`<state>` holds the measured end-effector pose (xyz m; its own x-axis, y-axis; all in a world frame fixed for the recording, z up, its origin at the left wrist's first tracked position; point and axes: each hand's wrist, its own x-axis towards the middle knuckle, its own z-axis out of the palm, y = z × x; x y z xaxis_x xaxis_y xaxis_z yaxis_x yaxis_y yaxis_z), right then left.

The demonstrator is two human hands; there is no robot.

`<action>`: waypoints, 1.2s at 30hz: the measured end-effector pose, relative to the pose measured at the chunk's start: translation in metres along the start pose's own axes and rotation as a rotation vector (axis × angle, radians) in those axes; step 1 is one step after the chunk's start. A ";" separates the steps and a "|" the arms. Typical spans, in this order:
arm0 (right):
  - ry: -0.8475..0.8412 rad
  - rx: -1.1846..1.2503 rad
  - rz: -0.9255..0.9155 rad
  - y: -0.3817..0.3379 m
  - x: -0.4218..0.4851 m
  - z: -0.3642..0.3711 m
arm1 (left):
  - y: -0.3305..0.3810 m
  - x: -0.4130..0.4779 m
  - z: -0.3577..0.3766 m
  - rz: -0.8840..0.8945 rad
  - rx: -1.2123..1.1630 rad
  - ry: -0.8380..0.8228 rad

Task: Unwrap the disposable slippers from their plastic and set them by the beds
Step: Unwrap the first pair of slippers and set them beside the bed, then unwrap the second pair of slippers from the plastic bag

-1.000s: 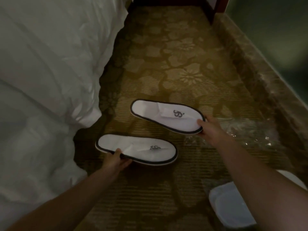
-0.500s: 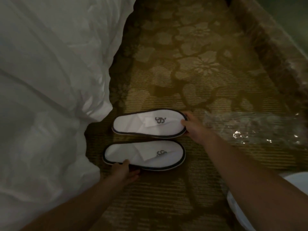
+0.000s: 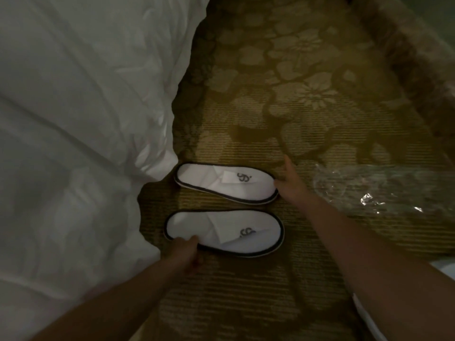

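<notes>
Two white disposable slippers with dark trim and a small logo lie flat, side by side, on the patterned carpet beside the bed. The far slipper [image 3: 225, 182] has its heel end just by the hanging white bedding [image 3: 81, 134]. My right hand [image 3: 291, 185] rests against its toe end, fingers spread, one pointing away. The near slipper [image 3: 224, 232] lies parallel below it. My left hand [image 3: 187, 252] pinches its near edge at the heel end, thumb on top. The empty clear plastic wrapper [image 3: 376, 190] lies crumpled on the carpet to the right.
A gold floral carpet [image 3: 283, 94] covers the floor strip between the bed and a marble-like skirting [image 3: 408, 55] along the right wall. A white object [image 3: 369, 318], partly hidden by my right arm, lies at the lower right.
Both slippers have slid left toward the bed and come parallel and close together. My right hand's fingers have spread apart at the far slipper's toe. My head has moved closer.
</notes>
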<state>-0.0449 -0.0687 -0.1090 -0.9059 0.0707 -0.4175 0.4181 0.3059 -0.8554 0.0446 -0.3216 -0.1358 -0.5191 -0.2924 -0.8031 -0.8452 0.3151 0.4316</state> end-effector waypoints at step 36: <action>0.293 -0.304 0.494 0.102 -0.204 -0.304 | 0.123 -0.192 0.317 1.164 1.534 -0.493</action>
<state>0.1620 0.2369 -0.0179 -0.6109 0.5143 -0.6019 0.7912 0.4231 -0.4416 0.0810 0.0597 -0.0589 -0.3402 0.7356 -0.5858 0.7506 0.5877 0.3021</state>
